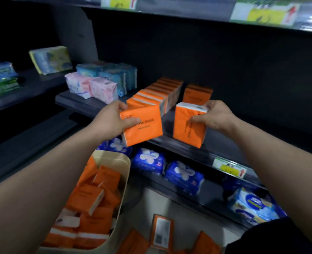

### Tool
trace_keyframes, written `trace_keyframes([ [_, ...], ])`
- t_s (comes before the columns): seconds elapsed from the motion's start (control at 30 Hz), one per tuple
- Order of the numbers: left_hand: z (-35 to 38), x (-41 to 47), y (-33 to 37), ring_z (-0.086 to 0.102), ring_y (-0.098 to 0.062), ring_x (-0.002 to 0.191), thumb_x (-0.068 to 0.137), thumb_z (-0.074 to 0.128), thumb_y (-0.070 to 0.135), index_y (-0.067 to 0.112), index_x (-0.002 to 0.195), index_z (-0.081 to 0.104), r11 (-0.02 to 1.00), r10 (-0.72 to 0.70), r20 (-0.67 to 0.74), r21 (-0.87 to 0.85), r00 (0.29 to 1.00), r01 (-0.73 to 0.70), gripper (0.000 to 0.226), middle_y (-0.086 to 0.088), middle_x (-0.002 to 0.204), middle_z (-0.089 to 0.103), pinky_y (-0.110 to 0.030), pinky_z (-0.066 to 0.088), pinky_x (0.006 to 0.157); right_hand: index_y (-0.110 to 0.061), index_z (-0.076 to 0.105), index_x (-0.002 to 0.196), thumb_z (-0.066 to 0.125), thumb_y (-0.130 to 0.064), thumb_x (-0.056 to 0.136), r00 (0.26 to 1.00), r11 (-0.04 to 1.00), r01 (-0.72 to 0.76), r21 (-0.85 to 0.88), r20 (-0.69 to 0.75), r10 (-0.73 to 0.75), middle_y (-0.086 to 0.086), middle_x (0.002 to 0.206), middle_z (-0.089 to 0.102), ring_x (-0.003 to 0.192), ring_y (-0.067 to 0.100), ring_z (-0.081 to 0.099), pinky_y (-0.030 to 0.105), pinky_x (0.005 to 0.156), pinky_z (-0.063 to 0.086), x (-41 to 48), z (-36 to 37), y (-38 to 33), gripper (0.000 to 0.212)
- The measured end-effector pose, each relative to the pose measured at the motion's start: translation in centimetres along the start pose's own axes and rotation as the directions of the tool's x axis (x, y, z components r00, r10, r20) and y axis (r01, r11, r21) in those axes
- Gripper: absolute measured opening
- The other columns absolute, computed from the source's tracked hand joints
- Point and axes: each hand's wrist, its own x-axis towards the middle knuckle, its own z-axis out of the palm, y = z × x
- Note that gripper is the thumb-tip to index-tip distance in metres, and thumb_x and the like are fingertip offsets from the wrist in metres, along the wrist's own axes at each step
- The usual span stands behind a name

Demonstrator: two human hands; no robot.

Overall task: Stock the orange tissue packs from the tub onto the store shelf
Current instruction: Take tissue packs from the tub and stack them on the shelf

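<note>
Placing: left hand (113, 120) grips a pack (144, 129), right hand (217, 116) a second pack (188, 129); next, stand both against the shelf (223, 145) rows (158, 96).

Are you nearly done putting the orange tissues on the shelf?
Not yet. A row of orange packs already stands on the shelf, with a lone pack beside it. The left hand grips one pack and the right hand grips a second pack. The tub still holds many, and spare packs lie on the floor.

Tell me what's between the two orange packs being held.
Head view: only bare dark shelf between the left pack, in the left hand, and the right pack, in the right hand.
</note>
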Motion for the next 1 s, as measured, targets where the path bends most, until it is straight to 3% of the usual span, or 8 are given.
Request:
trace_keyframes([
  [0.1, 2.4, 2.9, 2.9, 0.059, -0.017, 0.082, 0.072, 0.079, 0.038, 0.014, 0.107, 0.051, 0.999, 0.044, 0.002, 0.020, 0.999, -0.044, 0.051, -0.002, 0.094, 0.062, -0.030, 0.045, 0.071, -0.014, 0.056, 0.093, 0.079, -0.016, 0.071, 0.996, 0.999, 0.002, 0.034, -0.088, 0.001, -0.003, 0.077, 0.058, 0.064, 0.006, 0.052, 0.016, 0.053, 0.043, 1.1, -2.6, 1.4, 0.032],
  [0.23, 5.5, 7.1, 6.1, 0.055, -0.017, 0.090, 0.069, 0.080, 0.040, 0.014, 0.110, 0.054, 0.990, 0.088, 0.023, 0.106, 0.996, -0.090, 0.055, -0.001, 0.101, 0.057, -0.027, 0.040, 0.073, -0.012, 0.053, 0.115, 0.079, -0.020, 0.069, 0.964, 0.999, -0.028, 0.027, -0.263, 0.034, 0.004, 0.100, 0.060, 0.085, 0.017, 0.057, 0.028, 0.073, 0.046, 3.3, -4.9, 3.4, 0.054],
  [0.3, 7.4, 9.1, 7.3, 0.055, -0.018, 0.093, 0.069, 0.081, 0.039, 0.014, 0.110, 0.055, 0.987, 0.099, 0.053, 0.119, 0.994, -0.105, 0.055, -0.002, 0.103, 0.057, -0.027, 0.041, 0.075, -0.010, 0.047, 0.122, 0.079, -0.023, 0.071, 0.948, 0.998, -0.056, -0.008, -0.315, 0.051, 0.004, 0.103, 0.054, 0.090, 0.018, 0.054, 0.030, 0.075, 0.045, 4.2, -5.7, 3.9, 0.062],
  [0.43, 11.1, 13.1, 8.8, 0.055, -0.021, 0.095, 0.072, 0.079, 0.036, 0.015, 0.110, 0.057, 0.964, 0.146, 0.135, 0.204, 0.980, -0.172, 0.048, -0.006, 0.110, 0.060, -0.026, 0.038, 0.075, -0.013, 0.054, 0.115, 0.079, -0.028, 0.073, 0.943, 0.993, -0.112, 0.046, -0.309, 0.121, 0.005, 0.104, 0.060, 0.093, 0.023, 0.061, 0.034, 0.074, 0.050, 6.2, -6.7, 5.1, 0.051],
  [0.57, 14.2, 16.8, 9.3, 0.052, -0.027, 0.119, 0.079, 0.074, 0.034, 0.012, 0.132, 0.051, 0.912, 0.220, 0.204, 0.304, 0.954, -0.275, 0.062, -0.012, 0.133, 0.054, -0.026, 0.040, 0.092, -0.020, 0.056, 0.088, 0.077, -0.022, 0.075, 0.950, 0.990, -0.089, 0.108, -0.290, 0.117, -0.004, 0.084, 0.058, 0.080, 0.017, 0.059, 0.031, 0.069, 0.049, 7.9, -6.7, 6.5, 0.025],
  [0.77, 16.9, 21.5, 10.0, 0.040, -0.029, 0.132, 0.088, 0.063, 0.030, 0.014, 0.142, 0.039, 0.833, 0.206, 0.348, 0.428, 0.915, -0.350, 0.061, -0.012, 0.147, 0.039, -0.030, 0.034, 0.106, -0.028, 0.050, 0.070, 0.074, -0.019, 0.078, 0.941, 0.997, -0.036, 0.072, -0.333, 0.058, -0.011, 0.072, 0.055, 0.069, 0.010, 0.056, 0.027, 0.064, 0.047, 10.2, -6.3, 8.0, 0.027],
  [0.9, 18.3, 23.2, 9.3, 0.042, -0.030, 0.130, 0.092, 0.057, 0.022, 0.014, 0.140, 0.042, 0.788, 0.213, 0.364, 0.485, 0.907, -0.380, 0.051, -0.013, 0.145, 0.041, -0.030, 0.036, 0.103, -0.023, 0.061, 0.084, 0.074, -0.023, 0.077, 0.935, 0.998, -0.022, 0.061, -0.353, 0.043, -0.003, 0.086, 0.065, 0.080, 0.014, 0.064, 0.028, 0.068, 0.052, 11.6, -5.9, 8.5, 0.015],
  [1.0, 18.9, 24.0, 8.9, 0.046, -0.030, 0.126, 0.095, 0.048, 0.015, 0.009, 0.137, 0.045, 0.777, 0.231, 0.338, 0.500, 0.912, -0.382, 0.042, -0.015, 0.141, 0.045, -0.032, 0.037, 0.101, -0.020, 0.063, 0.096, 0.074, -0.024, 0.076, 0.938, 0.997, -0.035, 0.068, -0.342, 0.056, 0.000, 0.094, 0.066, 0.087, 0.017, 0.065, 0.033, 0.075, 0.056, 12.4, -5.5, 8.7, 0.023],
])
